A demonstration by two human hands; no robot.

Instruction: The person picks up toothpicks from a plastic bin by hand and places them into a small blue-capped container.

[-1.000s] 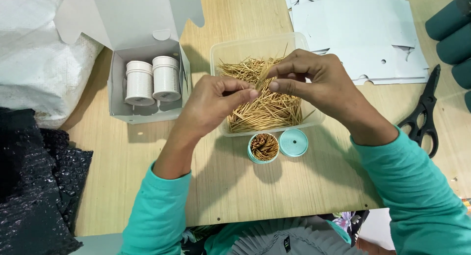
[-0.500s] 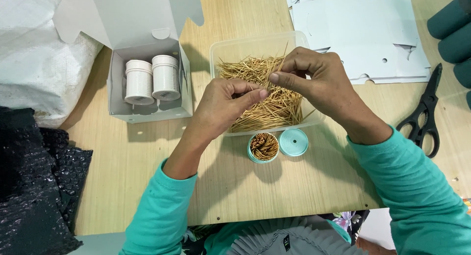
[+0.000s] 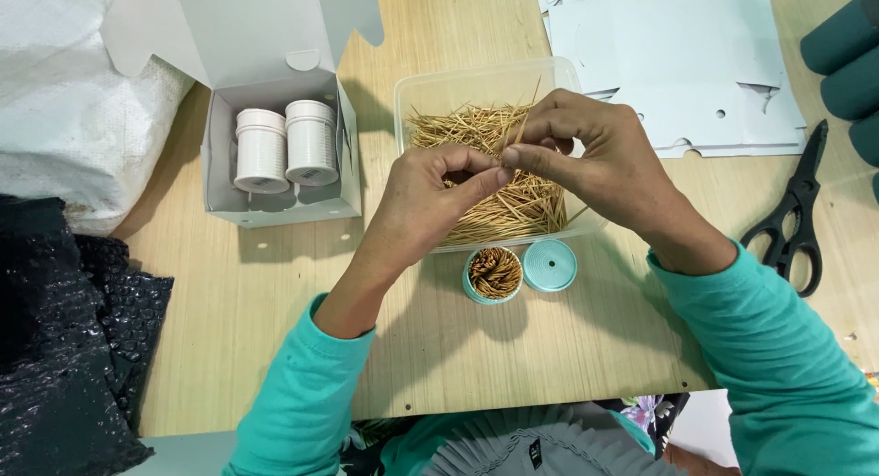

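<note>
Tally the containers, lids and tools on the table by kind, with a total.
Clear plastic tub of toothpicks: 1
Open grey cardboard box: 1
White ribbed jars in that box: 2
Teal jar filled with toothpicks: 1
Teal lid beside it: 1
Black scissors: 1
Total: 7

Open white carton holding two white ribbed jars; black scissors at right; flat pale-blue carton blanks behind; white sack, black bubble wrap at left.
</note>
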